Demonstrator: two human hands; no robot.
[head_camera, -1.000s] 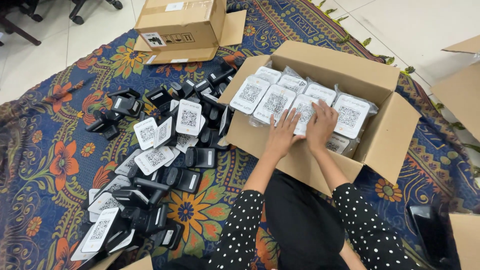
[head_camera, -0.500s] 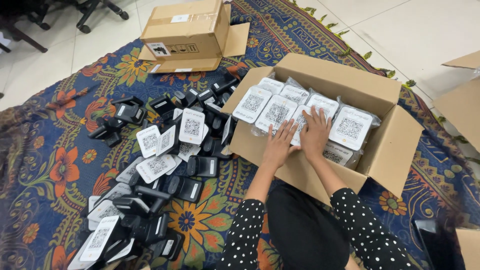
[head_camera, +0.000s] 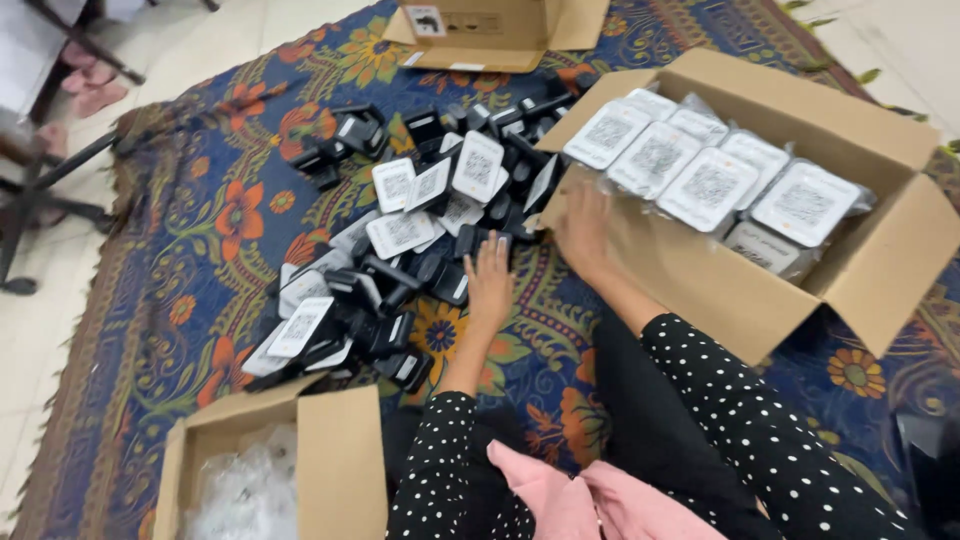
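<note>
Your left hand (head_camera: 490, 280) lies flat, fingers spread and holding nothing, at the lower edge of the pile of black devices (head_camera: 400, 250), mid-frame. Nearest is a black unit (head_camera: 450, 283) touching its left side, long axis running up-left. Your right hand (head_camera: 583, 232), open and empty, presses the box (head_camera: 700, 290) wall, farther from the pile.

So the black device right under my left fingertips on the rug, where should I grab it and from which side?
Probably across its two long edges, from above. The black device lies flat at the near rim of the pile, its near end free toward your left hand; other units crowd the far side.
</note>
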